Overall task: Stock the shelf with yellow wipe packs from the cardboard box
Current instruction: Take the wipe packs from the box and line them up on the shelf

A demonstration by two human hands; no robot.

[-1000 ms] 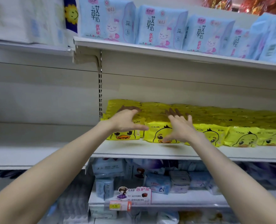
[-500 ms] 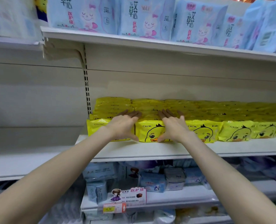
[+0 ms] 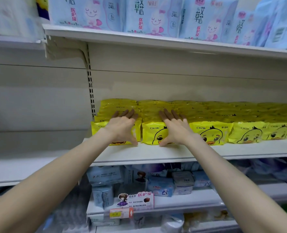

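Cream metal store shelving (image 3: 38, 101) fills the view, its plain back panel (image 3: 173, 84) crossed by one faint horizontal seam. A slotted upright post (image 3: 90, 84) runs down the panel left of centre, with a shelf bracket (image 3: 63, 47) at its top under the upper shelf (image 3: 156, 41). Below come a middle shelf (image 3: 156, 153) and a lower shelf (image 3: 189, 201), all in soft, even light.

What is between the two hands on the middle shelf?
Head view: between the left hand and the right hand lie only yellow plastic duck-face wipe packs.
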